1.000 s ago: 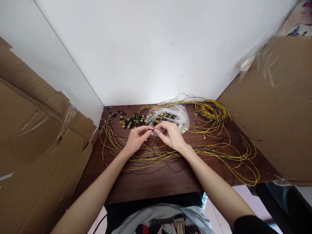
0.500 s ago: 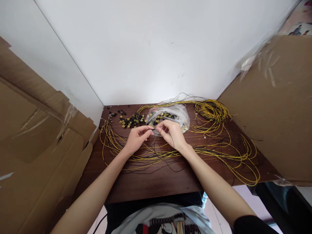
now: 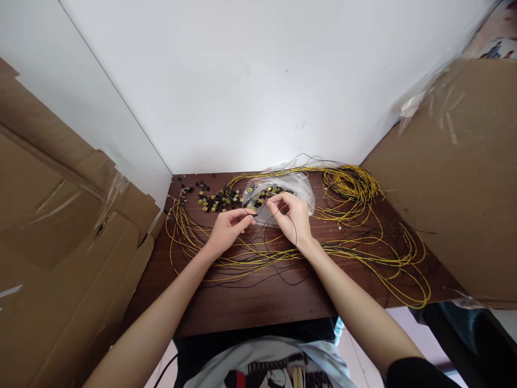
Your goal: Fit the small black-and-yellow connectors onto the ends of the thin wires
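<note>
Pinching small black part (image 3: 254, 215) in left hand (image 3: 228, 231) and thin black wire (image 3: 263, 208), spanning between both hands, in right hand (image 3: 293, 220); judged at wire-threading, calling next for steady hold and gentle pull.

The left forearm (image 3: 161, 304) and right forearm (image 3: 355, 296), both bare, lay extended forward, converging toward the midline. The left hand (image 3: 226, 231) held its thumb (image 3: 244, 222) and index finger (image 3: 240, 213) in a pinch; the right hand (image 3: 294, 220), slightly higher and apart from it, likewise had its fingers (image 3: 284, 197) pinched.
</note>
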A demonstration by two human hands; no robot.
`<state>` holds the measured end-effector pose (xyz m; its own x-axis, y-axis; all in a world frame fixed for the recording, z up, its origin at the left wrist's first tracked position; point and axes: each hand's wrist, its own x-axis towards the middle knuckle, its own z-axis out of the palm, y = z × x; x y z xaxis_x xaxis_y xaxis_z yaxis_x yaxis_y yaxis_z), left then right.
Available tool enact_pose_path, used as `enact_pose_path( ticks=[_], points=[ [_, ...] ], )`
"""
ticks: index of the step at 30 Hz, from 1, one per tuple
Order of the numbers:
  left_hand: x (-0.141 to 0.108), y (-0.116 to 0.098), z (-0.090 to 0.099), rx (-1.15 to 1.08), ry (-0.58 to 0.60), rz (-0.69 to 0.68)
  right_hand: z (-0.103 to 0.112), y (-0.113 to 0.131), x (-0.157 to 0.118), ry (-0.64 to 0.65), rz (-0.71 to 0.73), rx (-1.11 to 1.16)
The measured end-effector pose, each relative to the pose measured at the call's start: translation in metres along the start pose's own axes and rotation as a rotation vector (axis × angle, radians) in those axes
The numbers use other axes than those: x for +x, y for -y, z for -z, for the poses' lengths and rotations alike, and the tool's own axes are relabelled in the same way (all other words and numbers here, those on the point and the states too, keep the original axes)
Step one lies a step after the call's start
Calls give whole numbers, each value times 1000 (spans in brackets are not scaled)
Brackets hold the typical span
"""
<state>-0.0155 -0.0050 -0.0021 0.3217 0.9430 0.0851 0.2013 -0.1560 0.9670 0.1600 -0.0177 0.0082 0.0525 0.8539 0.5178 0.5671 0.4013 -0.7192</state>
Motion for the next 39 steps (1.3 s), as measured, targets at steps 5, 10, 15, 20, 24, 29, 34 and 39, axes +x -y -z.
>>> enact_pose_path(
  ticks=[5, 10, 15, 20, 24, 29, 34, 39],
  points=[
    [0, -1, 0, 7, -2, -9, 1, 2, 1, -59, 1, 19],
    [0, -1, 0, 8, -8, -18, 2, 2, 1, -94, -33, 13],
    [0, -1, -1, 7, -6, -9, 2, 2, 1, -136, -32, 16],
    [0, -2, -1, 8, -9, -5, 3, 1, 2, -164, -44, 40],
    [0, -2, -1, 9, 0, -10, 4, 0, 3, -187, -43, 43],
    [0, -1, -1, 0, -4, -9, 5, 0, 3, -203, -55, 45],
    [0, -1, -1, 1, -5, -3, 6, -3, 4, -229, -67, 59],
    [0, -2, -1, 1, -6, 4, 7, -5, 4, -259, -114, 84]
  ],
)
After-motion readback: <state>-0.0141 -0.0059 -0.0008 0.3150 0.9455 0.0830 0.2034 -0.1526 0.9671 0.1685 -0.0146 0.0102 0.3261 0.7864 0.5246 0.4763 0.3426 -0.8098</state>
